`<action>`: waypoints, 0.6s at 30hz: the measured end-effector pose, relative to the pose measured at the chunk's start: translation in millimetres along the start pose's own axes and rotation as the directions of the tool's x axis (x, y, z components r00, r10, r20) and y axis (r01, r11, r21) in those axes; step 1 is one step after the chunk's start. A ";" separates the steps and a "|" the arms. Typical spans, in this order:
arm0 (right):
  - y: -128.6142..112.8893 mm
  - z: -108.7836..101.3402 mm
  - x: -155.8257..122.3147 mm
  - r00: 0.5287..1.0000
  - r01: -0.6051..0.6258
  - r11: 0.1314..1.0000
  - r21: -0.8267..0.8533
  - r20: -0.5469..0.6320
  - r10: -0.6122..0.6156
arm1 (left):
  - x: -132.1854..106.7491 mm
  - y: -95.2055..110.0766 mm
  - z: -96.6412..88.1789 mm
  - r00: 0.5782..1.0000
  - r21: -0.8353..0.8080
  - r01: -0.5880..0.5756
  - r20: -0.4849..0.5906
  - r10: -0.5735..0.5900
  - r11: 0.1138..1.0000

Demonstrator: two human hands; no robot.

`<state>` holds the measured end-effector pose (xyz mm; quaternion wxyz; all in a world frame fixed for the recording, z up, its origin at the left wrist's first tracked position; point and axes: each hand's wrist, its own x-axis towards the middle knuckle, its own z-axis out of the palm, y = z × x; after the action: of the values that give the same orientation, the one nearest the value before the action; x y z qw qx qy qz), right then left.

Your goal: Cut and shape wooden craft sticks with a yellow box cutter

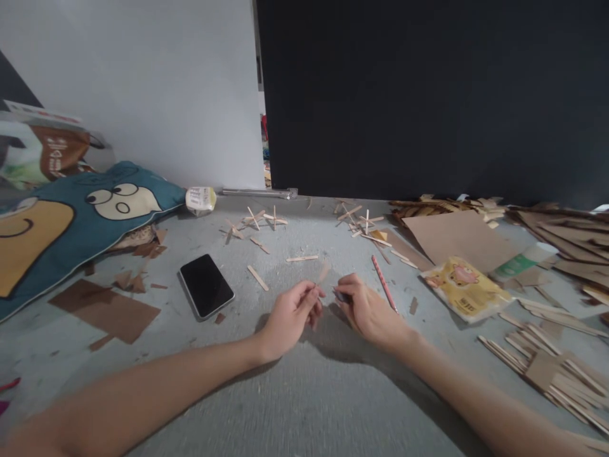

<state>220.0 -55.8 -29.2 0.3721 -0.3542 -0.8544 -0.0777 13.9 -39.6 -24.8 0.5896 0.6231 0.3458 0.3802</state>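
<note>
My left hand is closed in a pinch on a thin wooden craft stick, which tilts up from the fingertips and looks slightly blurred. Just to its right, my right hand grips a small dark object; its kind is hard to make out. A narrow gap separates the two hands above the grey tabletop. Beyond them lie a loose craft stick and another stick. A red patterned pencil rests beside my right hand.
Crossed stick pieces stand toward the back. On the left are a black-screened phone, brown cardboard and a blue cartoon cushion. A yellow packet, a glue stick and piled sticks occupy the right.
</note>
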 end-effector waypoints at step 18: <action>-3.7 -3.4 -8.3 1.000 0.029 0.983 -0.181 -0.006 -0.030 | -2.8 -0.7 0.8 0.996 -0.062 -0.048 -0.076 0.043 0.997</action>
<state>223.5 -64.4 -32.1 0.3411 -0.3733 -0.8473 -0.1621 13.2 -42.4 -25.6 0.5869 0.5971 0.3412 0.4273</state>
